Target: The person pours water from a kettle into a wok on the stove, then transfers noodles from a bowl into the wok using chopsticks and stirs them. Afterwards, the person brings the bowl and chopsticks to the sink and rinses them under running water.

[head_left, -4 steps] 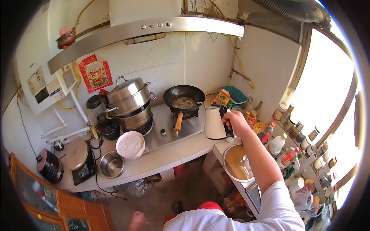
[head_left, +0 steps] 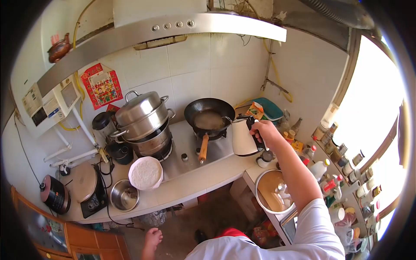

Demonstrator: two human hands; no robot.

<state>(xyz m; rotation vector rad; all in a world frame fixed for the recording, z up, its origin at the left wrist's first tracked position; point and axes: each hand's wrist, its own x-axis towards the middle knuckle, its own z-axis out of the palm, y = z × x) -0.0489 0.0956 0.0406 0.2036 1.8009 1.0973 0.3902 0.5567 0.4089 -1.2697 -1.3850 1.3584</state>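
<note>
My right hand (head_left: 265, 133) is closed around the black handle of a cream electric kettle (head_left: 243, 138), held up at the right of the stove. The kettle's spout points left, over the right rim of a black wok (head_left: 193, 112). Cloudy liquid (head_left: 209, 120) covers the wok's bottom; I cannot make out a stream from the spout. The wok's wooden handle (head_left: 203, 149) points toward me. Low in the view, my left hand (head_left: 153, 238) hangs in front of the counter with its fingers curled in, seemingly holding nothing.
Left of the wok stands a stacked steel steamer (head_left: 143, 113). A bowl of white flour (head_left: 146, 173) and a steel bowl (head_left: 125, 196) sit near the counter's front edge. A large round pot (head_left: 269, 195) lies below my right forearm. Bottles and jars (head_left: 331, 184) crowd the right side.
The wok's contents look smoother and more liquid, with fewer bits showing. My left hand has come up further into view. The whole view has shifted slightly; the kettle stays at the wok's rim.
</note>
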